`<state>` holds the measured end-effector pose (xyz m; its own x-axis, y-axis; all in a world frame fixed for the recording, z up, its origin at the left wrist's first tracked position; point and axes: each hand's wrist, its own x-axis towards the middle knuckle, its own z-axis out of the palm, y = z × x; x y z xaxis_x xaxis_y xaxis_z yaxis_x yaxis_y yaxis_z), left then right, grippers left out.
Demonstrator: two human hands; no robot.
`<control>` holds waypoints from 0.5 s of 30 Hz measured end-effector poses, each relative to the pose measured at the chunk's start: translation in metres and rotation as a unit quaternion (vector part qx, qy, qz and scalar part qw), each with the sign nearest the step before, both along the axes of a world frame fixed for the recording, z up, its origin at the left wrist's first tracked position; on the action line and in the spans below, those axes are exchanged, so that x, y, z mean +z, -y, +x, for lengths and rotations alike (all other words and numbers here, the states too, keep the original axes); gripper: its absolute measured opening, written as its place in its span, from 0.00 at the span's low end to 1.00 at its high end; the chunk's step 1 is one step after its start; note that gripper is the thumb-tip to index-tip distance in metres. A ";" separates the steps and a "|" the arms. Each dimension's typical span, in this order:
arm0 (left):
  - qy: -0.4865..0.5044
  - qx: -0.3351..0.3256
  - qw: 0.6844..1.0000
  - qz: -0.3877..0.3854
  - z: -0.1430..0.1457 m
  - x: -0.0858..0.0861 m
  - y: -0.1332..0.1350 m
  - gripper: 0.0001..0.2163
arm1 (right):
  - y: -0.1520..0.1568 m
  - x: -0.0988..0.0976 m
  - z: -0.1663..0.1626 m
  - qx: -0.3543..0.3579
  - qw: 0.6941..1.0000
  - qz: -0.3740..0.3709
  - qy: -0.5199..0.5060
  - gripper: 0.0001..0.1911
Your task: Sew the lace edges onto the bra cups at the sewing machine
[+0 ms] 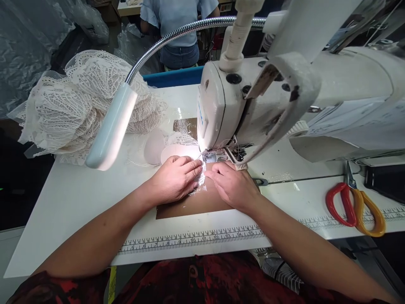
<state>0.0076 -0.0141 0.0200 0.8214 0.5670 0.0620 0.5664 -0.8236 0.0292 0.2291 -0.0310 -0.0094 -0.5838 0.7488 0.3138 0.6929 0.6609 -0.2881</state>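
Observation:
Under the needle end of a white sewing machine point(218, 105) lies a pale, smooth fabric piece point(177, 150), brightly lit, with some lace point(183, 138) behind it. My left hand point(179, 177) rests on the fabric left of the needle, its fingers laid out flat and close together. Just right of the needle, my right hand point(234, 185) has its fingers curled, with thumb and forefinger closed at the fabric's edge. What lies between those fingertips is mostly hidden. Both hands are over a brown sheet point(177, 210) on the white table point(85, 202).
A heap of lace pieces point(63, 114) fills the table's left rear. A flexible-neck lamp point(112, 126) hangs before it. Scissors with red and yellow handles point(356, 207) lie at right. A printed ruler point(190, 240) runs along the front edge. Another person point(179, 33) sits beyond.

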 end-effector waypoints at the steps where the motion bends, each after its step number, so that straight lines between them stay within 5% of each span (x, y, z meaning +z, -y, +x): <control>1: 0.003 -0.002 1.000 -0.003 0.000 0.000 0.000 0.18 | 0.000 0.000 0.001 0.003 1.000 0.000 -0.004 0.14; 15: 0.045 -0.031 0.998 -0.024 -0.008 -0.001 0.002 0.15 | 0.007 -0.003 0.009 0.077 0.996 -0.039 0.001 0.15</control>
